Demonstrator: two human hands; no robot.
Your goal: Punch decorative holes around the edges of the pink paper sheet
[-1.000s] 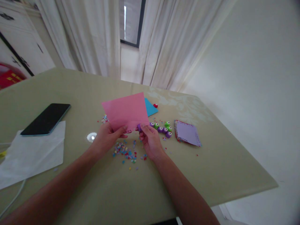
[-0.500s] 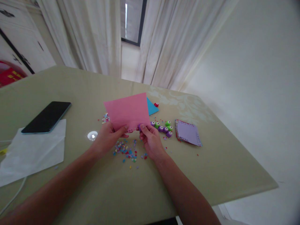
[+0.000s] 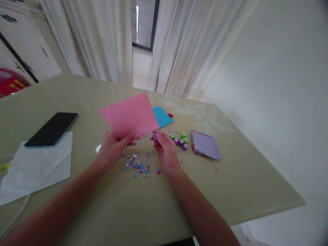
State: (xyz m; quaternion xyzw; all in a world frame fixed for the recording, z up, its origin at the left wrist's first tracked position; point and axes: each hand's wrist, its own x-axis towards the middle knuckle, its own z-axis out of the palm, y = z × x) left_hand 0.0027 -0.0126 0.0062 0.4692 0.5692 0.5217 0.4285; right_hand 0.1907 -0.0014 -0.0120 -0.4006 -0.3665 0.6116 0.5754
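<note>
My left hand (image 3: pixel 112 149) pinches the lower edge of a pink paper sheet (image 3: pixel 129 115) and holds it tilted above the table. Small holes run along that lower edge. My right hand (image 3: pixel 166 151) is closed round a small purple paper punch (image 3: pixel 154 137), just right of the sheet's edge and clear of it. Under both hands lies a scatter of tiny coloured paper bits (image 3: pixel 139 165). Several more purple and green punches (image 3: pixel 180 139) sit in a row to the right of my right hand.
A blue sheet (image 3: pixel 162 116) and a red punch (image 3: pixel 170 114) lie behind the pink one. A stack of punched paper squares (image 3: pixel 205 145) is at the right. A black phone (image 3: pixel 52 129) rests on white paper (image 3: pixel 36 164) at the left. The table (image 3: pixel 230 184) edge runs near right.
The pink sheet has swung left and up, away from the punch. My right hand with the purple punch has come free of the sheet's edge and stays almost in place.
</note>
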